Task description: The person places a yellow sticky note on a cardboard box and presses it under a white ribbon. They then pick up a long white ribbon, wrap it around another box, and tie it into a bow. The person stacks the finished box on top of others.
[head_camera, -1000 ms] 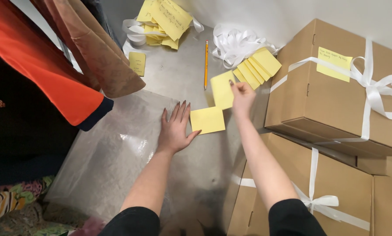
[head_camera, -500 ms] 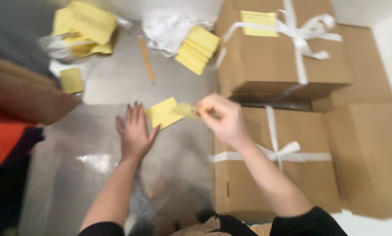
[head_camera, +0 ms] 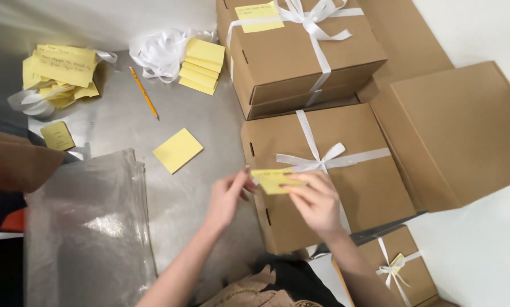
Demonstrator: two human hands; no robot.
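Both hands hold one yellow sticky note (head_camera: 273,180) over the near left corner of a cardboard box (head_camera: 357,187) tied with white ribbon (head_camera: 317,162): the right hand (head_camera: 317,202) pinches its right edge between thumb and fingers, and the left hand (head_camera: 226,199) grips its left end with its fingertips. A pad of yellow notes (head_camera: 177,150) lies on the metal table (head_camera: 209,125) just left of the box, apart from the hands, with a pencil (head_camera: 143,92) and more note stacks (head_camera: 200,66) farther back.
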